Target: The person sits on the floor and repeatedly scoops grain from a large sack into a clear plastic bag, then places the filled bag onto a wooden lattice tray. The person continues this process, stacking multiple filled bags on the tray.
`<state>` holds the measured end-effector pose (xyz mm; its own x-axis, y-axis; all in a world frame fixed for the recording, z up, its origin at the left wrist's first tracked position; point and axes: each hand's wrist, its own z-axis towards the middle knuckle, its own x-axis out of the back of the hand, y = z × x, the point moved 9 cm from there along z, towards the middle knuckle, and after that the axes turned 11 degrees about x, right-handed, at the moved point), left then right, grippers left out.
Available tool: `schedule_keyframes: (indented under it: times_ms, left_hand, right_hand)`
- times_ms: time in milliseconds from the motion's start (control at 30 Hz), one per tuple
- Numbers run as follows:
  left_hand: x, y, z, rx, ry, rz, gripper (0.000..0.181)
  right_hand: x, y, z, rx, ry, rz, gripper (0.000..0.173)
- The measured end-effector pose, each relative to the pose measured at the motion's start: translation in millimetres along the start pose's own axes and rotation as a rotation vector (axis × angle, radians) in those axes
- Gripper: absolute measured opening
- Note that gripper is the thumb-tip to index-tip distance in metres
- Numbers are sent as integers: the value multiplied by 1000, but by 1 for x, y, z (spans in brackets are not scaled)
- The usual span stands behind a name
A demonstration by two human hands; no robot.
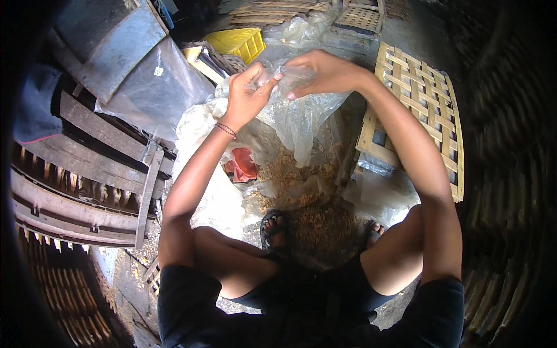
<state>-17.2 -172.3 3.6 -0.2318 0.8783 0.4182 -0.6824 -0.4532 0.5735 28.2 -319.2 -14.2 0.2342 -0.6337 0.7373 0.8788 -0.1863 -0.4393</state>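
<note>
A crumpled sheet of clear plastic (300, 126) hangs in front of me, held up at its upper part. My left hand (250, 93) pinches the plastic between thumb and fingers, with a thin braided band around that wrist. My right hand (324, 74) curves in from the other side, its fingers around a gathered fold of the same plastic. Below the hanging plastic, brown crumbly bits (287, 178) lie scattered over the floor and more sheeting. White plastic sacking (209, 174) lies under my left forearm, beside a red plastic piece (241, 166).
A woven bamboo crate (422, 100) stands at my right. Farther off are a yellow plastic crate (237, 43) and stacked bamboo slats (278, 13). A wooden bench (95, 122) fills the left side. My sandalled foot (273, 228) rests on the floor.
</note>
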Motion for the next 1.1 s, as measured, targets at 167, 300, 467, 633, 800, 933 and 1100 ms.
schedule_keyframes:
  times_ms: [167,300,467,633,800,933,1100]
  left_hand:
    - [15,-7,-3,-9,38,103,40]
    - [33,-20,1,-27,128,145,42]
    - [49,-42,-5,102,142,186,40]
    - [57,-46,1,210,137,-20,35]
    - [39,-70,4,338,-285,49,29]
    - [37,-85,3,281,-346,123,26]
    - [13,-86,3,368,-289,-179,17]
  right_hand:
    - [-19,-4,-5,-269,-210,-71,49]
    - [2,30,-43,-378,-365,-164,50]
    - [21,34,-48,-390,-239,-232,47]
    - [38,33,-33,-263,-92,-123,36]
    - [69,34,-37,-280,226,10,26]
    - [79,35,-34,-288,235,-13,30]
    - [80,-4,-16,14,468,-262,40]
